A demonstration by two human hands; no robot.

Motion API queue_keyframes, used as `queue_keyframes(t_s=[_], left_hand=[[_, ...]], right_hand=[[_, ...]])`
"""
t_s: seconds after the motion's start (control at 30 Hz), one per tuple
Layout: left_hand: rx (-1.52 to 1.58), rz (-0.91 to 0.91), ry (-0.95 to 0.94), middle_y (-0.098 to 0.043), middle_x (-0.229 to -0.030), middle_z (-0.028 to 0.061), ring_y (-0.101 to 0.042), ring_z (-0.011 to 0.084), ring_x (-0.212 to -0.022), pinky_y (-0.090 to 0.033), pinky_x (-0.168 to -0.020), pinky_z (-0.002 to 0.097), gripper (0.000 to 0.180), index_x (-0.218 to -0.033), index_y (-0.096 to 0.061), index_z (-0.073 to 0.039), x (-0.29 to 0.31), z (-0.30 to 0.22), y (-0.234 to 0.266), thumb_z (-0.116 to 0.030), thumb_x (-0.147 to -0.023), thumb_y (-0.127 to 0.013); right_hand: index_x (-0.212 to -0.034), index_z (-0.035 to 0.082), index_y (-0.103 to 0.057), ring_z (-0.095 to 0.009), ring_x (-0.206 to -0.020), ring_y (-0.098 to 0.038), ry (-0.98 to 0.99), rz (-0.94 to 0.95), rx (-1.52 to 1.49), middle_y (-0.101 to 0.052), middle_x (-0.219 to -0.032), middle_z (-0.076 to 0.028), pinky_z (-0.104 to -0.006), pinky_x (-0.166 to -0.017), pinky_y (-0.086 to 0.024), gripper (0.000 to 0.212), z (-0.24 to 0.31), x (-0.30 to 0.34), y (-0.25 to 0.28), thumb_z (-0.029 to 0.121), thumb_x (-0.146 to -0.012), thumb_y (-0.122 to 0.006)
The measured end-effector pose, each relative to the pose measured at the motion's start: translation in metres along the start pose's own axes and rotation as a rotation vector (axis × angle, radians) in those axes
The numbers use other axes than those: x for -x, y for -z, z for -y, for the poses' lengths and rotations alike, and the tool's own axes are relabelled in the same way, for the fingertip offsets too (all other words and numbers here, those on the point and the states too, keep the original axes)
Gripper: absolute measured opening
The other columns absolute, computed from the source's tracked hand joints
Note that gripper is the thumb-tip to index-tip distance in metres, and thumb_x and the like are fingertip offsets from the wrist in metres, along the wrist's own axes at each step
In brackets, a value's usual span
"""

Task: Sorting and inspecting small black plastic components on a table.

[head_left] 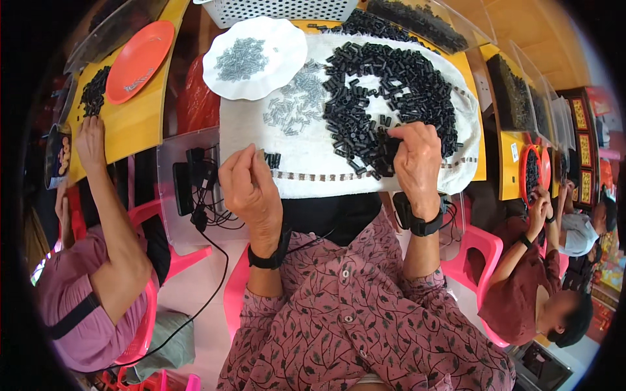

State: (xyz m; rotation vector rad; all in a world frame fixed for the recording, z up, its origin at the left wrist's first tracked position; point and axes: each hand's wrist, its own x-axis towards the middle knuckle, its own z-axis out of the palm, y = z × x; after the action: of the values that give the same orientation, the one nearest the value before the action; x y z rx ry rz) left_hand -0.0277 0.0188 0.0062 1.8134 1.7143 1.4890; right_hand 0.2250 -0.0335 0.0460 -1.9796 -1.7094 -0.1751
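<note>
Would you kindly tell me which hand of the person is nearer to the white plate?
Left. The left hand is on the person's side of the plate; the right hand is farther right, by the black pieces.

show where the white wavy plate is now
In the head view, the white plate sits left of centre near the top, below the perforated basket and left of the large heap of black pieces.
</note>
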Motion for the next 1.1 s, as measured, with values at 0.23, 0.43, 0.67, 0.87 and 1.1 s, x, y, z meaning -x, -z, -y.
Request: queue_keyframes(t_s=[0.23, 0.43, 0.67, 0.87, 1.1], left_hand=[[0.006, -0.007, 0.001, -0.069, -0.103, 0.0114, -0.068, 0.0195, -0.088, -0.054, -0.072, 0.0293, 0.016, -0.105, -0.075, -0.001, -0.001, 0.0, -0.003, 0.001, -0.089, -0.072], [0.037, -0.037, -0.012, -0.069, -0.103, 0.0105, -0.065, 0.0172, -0.085, -0.053, -0.071, 0.0281, 0.015, -0.106, -0.075, 0.001, -0.002, -0.005, -0.004, 0.001, -0.091, -0.071], [0.051, 0.025, -0.057, -0.068, -0.104, 0.0105, -0.064, 0.0159, -0.084, -0.052, -0.07, 0.0271, 0.016, -0.107, -0.074, 0.001, -0.001, -0.02, -0.002, 0.003, -0.091, -0.07], [0.118, 0.125, -0.029, -0.068, -0.104, 0.0114, -0.066, 0.0198, -0.09, -0.052, -0.076, 0.0292, 0.019, -0.108, -0.074, 0.0, 0.005, -0.038, -0.003, 0.003, -0.09, -0.07], [0.162, 0.246, 0.024, -0.068, -0.104, 0.0114, -0.066, 0.0214, -0.092, -0.052, -0.08, 0.0308, 0.018, -0.108, -0.074, -0.001, 0.009, -0.046, -0.006, 0.002, -0.091, -0.07]], right_hand=[[-0.104, 0.011, -0.074, -0.026, -0.099, -0.059, -0.053, -0.05, 0.078, -0.071, -0.102, -0.004, -0.0405, -0.088, -0.041, 0.038, -0.008, -0.009, -0.006, -0.008, -0.076, -0.056], [-0.106, 0.004, -0.071, -0.035, -0.092, -0.063, -0.086, -0.246, -0.064, -0.07, -0.1, -0.013, -0.0429, -0.084, -0.051, 0.042, -0.027, -0.011, 0.003, -0.016, -0.075, -0.05], [-0.089, 0.003, -0.07, -0.033, -0.086, -0.062, -0.168, -0.241, -0.11, -0.068, -0.088, -0.013, -0.0431, -0.078, -0.048, 0.026, -0.028, -0.003, 0.007, -0.013, -0.076, -0.054], [-0.081, 0.007, -0.071, -0.03, -0.085, -0.059, -0.128, -0.127, 0.002, -0.066, -0.084, -0.007, -0.0418, -0.078, -0.043, 0.022, -0.024, 0.0, 0.009, -0.01, -0.072, -0.059], [-0.089, 0.01, -0.074, -0.025, -0.092, -0.059, 0.007, 0.018, 0.136, -0.068, -0.091, -0.004, -0.0428, -0.094, -0.04, 0.029, -0.018, -0.004, 0.003, -0.006, -0.069, -0.06]])
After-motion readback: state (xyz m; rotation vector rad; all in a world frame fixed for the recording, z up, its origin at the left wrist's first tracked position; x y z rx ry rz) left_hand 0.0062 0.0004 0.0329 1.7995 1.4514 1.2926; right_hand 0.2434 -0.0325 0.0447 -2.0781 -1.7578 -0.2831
